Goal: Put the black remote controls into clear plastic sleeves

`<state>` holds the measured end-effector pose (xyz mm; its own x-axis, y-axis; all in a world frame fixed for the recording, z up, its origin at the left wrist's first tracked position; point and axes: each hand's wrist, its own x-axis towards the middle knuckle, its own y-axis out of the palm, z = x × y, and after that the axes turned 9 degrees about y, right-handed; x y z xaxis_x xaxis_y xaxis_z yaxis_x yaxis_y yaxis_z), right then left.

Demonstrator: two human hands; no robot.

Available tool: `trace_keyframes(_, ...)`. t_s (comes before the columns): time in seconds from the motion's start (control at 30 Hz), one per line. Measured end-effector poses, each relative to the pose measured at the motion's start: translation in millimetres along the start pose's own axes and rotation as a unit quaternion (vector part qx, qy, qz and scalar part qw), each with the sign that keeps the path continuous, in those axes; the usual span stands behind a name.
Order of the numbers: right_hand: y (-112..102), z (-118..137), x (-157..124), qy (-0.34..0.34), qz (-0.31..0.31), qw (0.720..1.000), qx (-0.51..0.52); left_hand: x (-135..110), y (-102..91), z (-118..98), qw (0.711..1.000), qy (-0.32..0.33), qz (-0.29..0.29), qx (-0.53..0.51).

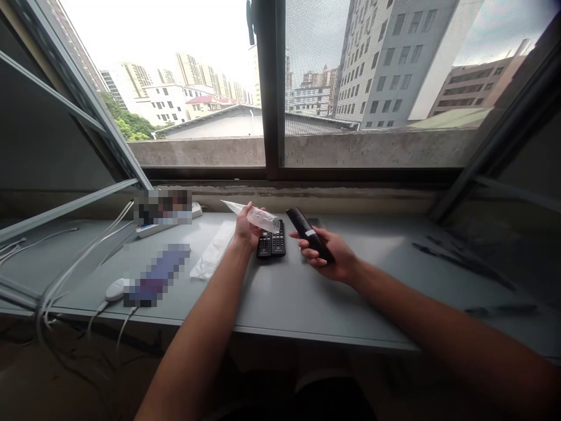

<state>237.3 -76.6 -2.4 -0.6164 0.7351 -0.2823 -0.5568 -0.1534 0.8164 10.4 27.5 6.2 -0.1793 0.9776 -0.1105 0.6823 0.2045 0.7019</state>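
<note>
My left hand (249,229) is closed around a clear plastic bag (263,220), whose pointed end sticks out to the left and whose other end faces right. In my right hand (328,251) is a black remote control (307,231), tilted with its back up and a small white label on it. Two more black remotes lie side by side on the table, a left one (264,245) and a right one (278,241), buttons up, just beneath the bag. Left of my left forearm lies a flat pile of clear plastic bags (214,251).
The grey table (284,298) runs below a window. On its left are a white power strip (169,223), white cables (74,263), a rounded white device (117,289) and blurred-out items. Dark pens or tools (460,260) lie at the right. Metal shelf frames (100,117) flank both sides.
</note>
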Motion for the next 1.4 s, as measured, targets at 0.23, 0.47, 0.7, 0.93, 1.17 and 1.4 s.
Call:
trace_keyframes(0.23,5.5,-1.9,-0.3,-0.047,-0.063,0.996,-0.037,0.0,0.1,0.5,1.0,0.004,0.003,0.0)
trace_keyframes(0.47,6.2,-1.4,-1.8,-0.042,-0.11,0.991,-0.057,0.8,-0.2,0.4,1.0,0.003,0.004,0.002)
trace_keyframes(0.7,1.4,1.3,-0.5,-0.011,-0.017,1.0,-0.008,1.5,-1.0,0.8,1.0,0.002,0.003,0.008)
trace_keyframes(0.93,5.0,0.0,-3.3,-0.05,-0.004,0.999,-0.003,1.1,-0.9,0.8,1.0,0.003,0.001,0.006)
trace_keyframes(1.17,6.7,-0.2,-2.2,-0.038,-0.039,0.998,-0.005,3.7,-3.0,2.0,1.0,0.001,0.011,0.008)
trace_keyframes(1.4,-0.7,0.1,-0.6,-0.025,-0.001,1.0,0.012,3.5,-3.2,1.7,1.0,-0.005,0.007,-0.002)
